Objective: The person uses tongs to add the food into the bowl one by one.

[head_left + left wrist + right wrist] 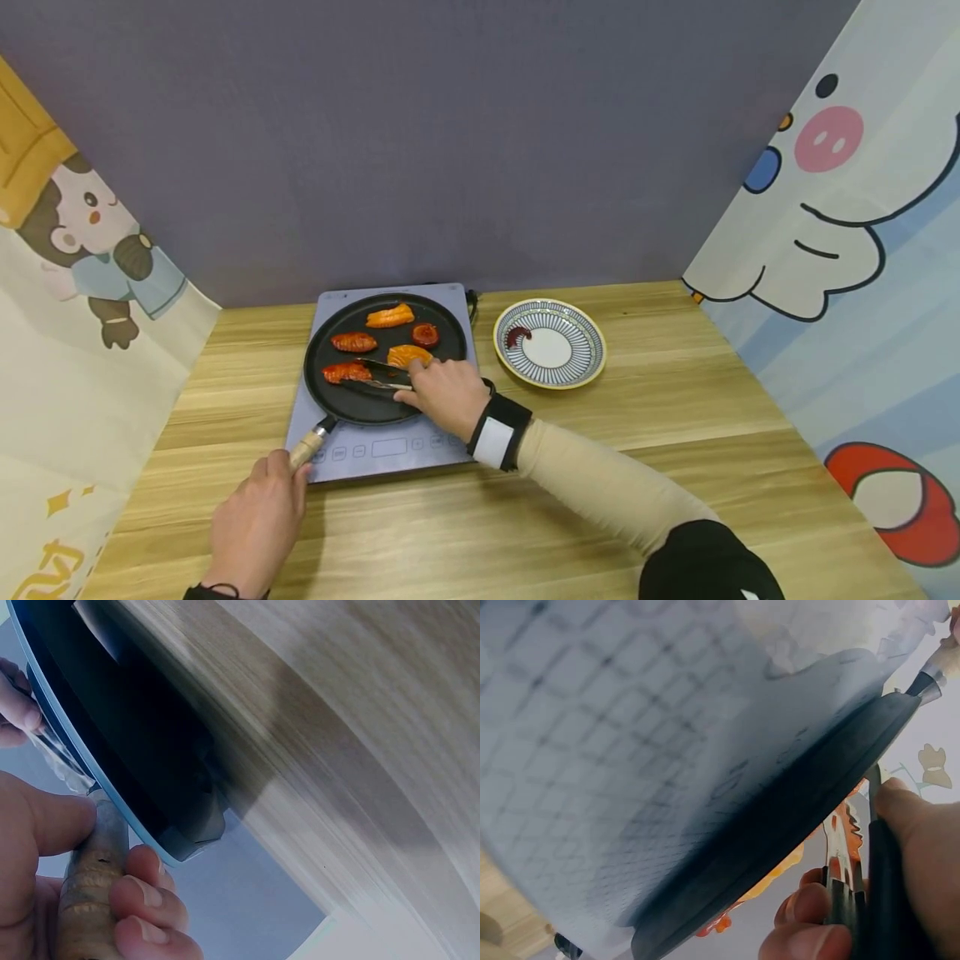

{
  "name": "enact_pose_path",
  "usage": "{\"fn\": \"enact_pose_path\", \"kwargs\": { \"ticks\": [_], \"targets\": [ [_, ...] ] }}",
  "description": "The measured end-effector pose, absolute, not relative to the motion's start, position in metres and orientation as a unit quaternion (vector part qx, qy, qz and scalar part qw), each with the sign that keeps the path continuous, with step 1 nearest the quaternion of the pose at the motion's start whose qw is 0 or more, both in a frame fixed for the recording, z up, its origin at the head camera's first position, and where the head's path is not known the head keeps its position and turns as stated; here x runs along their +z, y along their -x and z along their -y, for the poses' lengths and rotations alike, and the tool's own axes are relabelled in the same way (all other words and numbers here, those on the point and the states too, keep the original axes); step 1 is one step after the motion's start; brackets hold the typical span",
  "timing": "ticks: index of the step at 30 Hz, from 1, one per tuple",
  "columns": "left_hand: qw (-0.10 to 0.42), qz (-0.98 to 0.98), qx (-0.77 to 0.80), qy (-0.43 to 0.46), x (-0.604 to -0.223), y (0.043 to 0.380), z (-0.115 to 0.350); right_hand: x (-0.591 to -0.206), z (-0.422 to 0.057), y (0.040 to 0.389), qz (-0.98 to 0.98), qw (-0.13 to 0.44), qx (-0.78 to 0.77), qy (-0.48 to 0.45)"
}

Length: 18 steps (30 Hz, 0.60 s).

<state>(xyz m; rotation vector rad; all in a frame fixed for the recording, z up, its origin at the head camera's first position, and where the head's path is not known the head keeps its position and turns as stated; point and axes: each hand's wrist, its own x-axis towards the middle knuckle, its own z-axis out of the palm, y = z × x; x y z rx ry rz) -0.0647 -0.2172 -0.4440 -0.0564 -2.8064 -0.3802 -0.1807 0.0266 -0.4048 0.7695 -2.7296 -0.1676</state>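
Note:
My left hand grips the wooden handle of a flat black frying pan. Over the pan, my right hand holds metal tongs with dark handles, thumb on one side and fingers on the other, as the right wrist view shows. The tongs' tips are at the right end of a glossy red piece of food at the pan's left. Around it lie a ridged reddish-brown piece, an orange piece, a round red piece and another orange piece, partly behind the tongs.
The pan sits on a pale induction cooker with touch buttons along its front. To the right, a striped plate with a yellow rim bears a dark red curled piece. A grey wall rises behind the wooden table.

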Motion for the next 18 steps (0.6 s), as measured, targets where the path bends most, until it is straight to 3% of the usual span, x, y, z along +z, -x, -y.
{"fn": "enact_pose_path", "kwargs": {
  "ticks": [18],
  "targets": [
    [0.154,0.979,-0.134,0.019,-0.4445,0.0651,0.2178,-0.3963,-0.0294,0.1789,0.958,0.12,-0.037,-0.256]
  ]
}}
